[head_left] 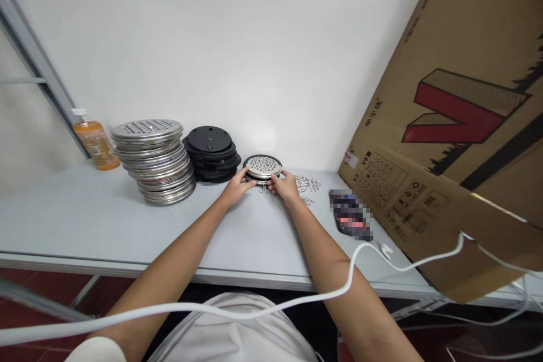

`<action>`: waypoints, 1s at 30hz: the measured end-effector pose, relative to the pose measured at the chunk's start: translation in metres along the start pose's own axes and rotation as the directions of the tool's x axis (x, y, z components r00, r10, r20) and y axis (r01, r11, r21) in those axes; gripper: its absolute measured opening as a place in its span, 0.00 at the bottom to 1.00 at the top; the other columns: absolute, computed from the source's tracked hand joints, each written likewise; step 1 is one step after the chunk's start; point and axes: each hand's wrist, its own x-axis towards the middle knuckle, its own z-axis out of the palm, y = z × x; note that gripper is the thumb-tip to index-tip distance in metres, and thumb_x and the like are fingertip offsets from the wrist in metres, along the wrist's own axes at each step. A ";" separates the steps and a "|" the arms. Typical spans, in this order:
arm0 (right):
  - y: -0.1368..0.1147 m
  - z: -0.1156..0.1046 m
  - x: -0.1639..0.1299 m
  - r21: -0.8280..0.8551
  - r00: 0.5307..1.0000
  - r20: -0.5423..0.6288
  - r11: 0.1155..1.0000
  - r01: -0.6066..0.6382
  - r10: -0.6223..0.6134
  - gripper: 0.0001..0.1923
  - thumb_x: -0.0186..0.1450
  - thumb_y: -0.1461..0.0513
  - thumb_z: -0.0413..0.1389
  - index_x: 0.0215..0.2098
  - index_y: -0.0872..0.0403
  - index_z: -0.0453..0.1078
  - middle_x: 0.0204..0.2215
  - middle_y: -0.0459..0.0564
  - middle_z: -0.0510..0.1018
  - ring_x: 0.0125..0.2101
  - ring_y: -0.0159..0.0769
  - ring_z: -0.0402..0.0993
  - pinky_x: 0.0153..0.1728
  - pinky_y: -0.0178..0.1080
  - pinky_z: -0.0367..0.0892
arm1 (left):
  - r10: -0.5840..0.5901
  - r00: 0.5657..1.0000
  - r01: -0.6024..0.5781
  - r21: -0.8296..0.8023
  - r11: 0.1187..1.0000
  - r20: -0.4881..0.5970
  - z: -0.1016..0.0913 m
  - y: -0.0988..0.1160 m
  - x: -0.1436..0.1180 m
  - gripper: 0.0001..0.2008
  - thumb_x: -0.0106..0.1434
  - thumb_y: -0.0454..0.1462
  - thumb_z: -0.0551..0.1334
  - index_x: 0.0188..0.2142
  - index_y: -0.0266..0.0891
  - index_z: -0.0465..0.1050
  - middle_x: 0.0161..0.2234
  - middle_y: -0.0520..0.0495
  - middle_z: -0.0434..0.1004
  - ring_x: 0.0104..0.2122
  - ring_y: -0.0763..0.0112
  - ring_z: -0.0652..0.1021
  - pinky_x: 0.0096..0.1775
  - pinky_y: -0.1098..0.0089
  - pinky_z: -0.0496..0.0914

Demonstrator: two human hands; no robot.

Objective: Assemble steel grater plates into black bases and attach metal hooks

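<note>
At the far left of the grey table [63, 209], a white-capped bottle [95, 146] of orange liquid stands before the white wall [254, 39]. On the right, a large cardboard box [462, 45] bears a red V; beside it lies a dark, blurred object [351, 218]. A white cable [169, 306] snakes across the near side.
</note>
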 end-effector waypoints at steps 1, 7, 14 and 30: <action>0.001 0.000 0.000 -0.007 1.000 -0.003 1.000 -0.001 0.001 0.07 0.63 0.67 0.55 0.40 0.55 0.65 0.19 0.43 0.76 0.16 0.29 0.71 0.15 0.28 0.63 | 0.002 1.000 -0.002 0.030 1.000 -0.010 0.001 0.000 0.000 0.40 0.60 0.41 0.66 0.69 0.35 0.56 0.69 0.37 0.56 0.64 0.48 0.66 0.64 0.56 0.61; 0.006 0.000 0.004 -0.046 0.998 -0.061 0.999 -0.017 0.015 0.21 0.59 0.67 0.56 0.51 0.58 0.63 0.20 0.45 0.77 0.18 0.34 0.72 0.16 0.32 0.64 | 0.093 0.995 -0.094 0.310 0.946 0.017 -0.001 0.012 -0.012 0.38 0.60 0.40 0.64 0.68 0.35 0.56 0.65 0.36 0.62 0.58 0.51 0.72 0.60 0.57 0.65; 0.005 -0.011 0.005 -0.118 0.961 -0.261 0.991 0.060 -0.089 0.29 0.54 0.64 0.57 0.54 0.60 0.66 0.17 0.42 0.72 0.18 0.36 0.68 0.20 0.35 0.61 | 0.178 0.959 -0.259 0.433 0.863 0.220 -0.043 0.100 -0.081 0.18 0.64 0.47 0.61 0.47 0.41 0.77 0.49 0.43 0.77 0.42 0.63 0.79 0.42 0.66 0.74; -0.001 -0.006 0.000 -0.088 0.932 -0.234 0.961 0.262 -0.276 0.11 0.57 0.58 0.55 0.36 0.55 0.71 0.15 0.37 0.63 0.16 0.29 0.56 0.20 0.33 0.52 | -0.283 0.957 0.033 0.941 0.337 0.067 -0.285 0.197 0.013 0.57 0.47 0.67 0.64 0.69 0.44 0.52 0.67 0.43 0.60 0.58 0.52 0.70 0.52 0.58 0.68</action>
